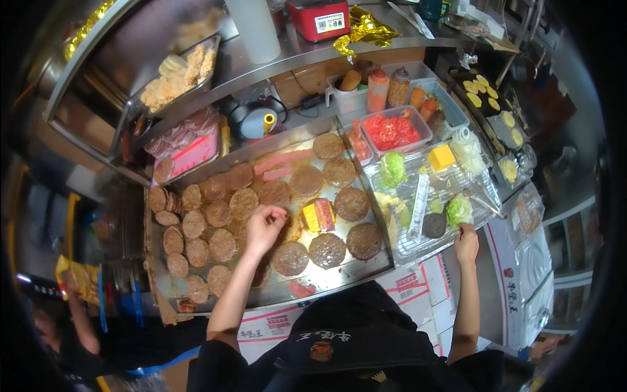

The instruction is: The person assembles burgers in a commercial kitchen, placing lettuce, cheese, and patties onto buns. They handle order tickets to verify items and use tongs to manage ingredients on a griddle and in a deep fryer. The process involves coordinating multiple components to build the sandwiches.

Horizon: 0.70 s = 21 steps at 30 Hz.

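Observation:
My left hand (266,228) hovers over the steel griddle (313,274), fingers curled together, with nothing visible in them. Just right of it, a beef patty topped with yellow cheese and a strip of bacon (319,215) lies on the griddle. Many browned patties (327,251) surround it. My right hand (467,243) pinches the lower edge of a lettuce piece (459,209) at the wire rack (401,252). A dark round bun piece (434,225) lies left of that lettuce. What lies under the lettuce is hidden.
Behind the rack stand a tub of sliced tomato (397,130), squeeze bottles (377,90) and a cheese block (441,158). Pink meat strips (279,164) lie at the griddle's back. A steel shelf (303,54) overhangs it, holding fried chicken (179,78). Another person's arm (81,313) shows at left.

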{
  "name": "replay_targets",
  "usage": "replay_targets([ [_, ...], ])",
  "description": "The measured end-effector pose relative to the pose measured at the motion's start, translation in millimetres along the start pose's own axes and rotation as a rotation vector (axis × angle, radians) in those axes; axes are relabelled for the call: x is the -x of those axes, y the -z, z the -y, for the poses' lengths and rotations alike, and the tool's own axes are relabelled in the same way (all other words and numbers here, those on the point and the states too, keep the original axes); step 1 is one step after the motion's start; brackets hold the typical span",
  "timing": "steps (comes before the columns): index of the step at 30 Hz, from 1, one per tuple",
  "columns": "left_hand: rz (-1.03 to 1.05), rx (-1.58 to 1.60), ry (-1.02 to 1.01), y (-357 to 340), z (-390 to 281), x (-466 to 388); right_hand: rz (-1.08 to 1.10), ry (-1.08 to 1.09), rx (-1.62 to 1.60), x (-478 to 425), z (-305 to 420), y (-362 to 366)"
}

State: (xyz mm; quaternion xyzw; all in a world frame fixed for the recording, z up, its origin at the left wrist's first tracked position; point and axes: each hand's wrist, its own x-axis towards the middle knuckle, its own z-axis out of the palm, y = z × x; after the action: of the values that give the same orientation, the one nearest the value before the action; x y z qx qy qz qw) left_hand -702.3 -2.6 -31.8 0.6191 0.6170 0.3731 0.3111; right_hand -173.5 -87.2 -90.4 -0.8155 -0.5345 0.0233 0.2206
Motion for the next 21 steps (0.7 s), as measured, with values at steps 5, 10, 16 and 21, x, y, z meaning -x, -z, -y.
replay_targets([
  [5,-0.069,-0.032,0.004,-44,-19,-24,0.082,-0.078,0.140,-34,-84,21],
  [10,-0.229,-0.117,-0.048,-80,-71,-47,0.055,0.042,0.198,-73,-196,-10],
  [16,-0.250,-0.082,-0.030,-202,-163,5,0.163,0.007,0.158,-129,-227,-15],
  [21,0.258,0.006,0.031,-350,-180,30,0.174,0.222,0.095,-147,-254,-11],
])
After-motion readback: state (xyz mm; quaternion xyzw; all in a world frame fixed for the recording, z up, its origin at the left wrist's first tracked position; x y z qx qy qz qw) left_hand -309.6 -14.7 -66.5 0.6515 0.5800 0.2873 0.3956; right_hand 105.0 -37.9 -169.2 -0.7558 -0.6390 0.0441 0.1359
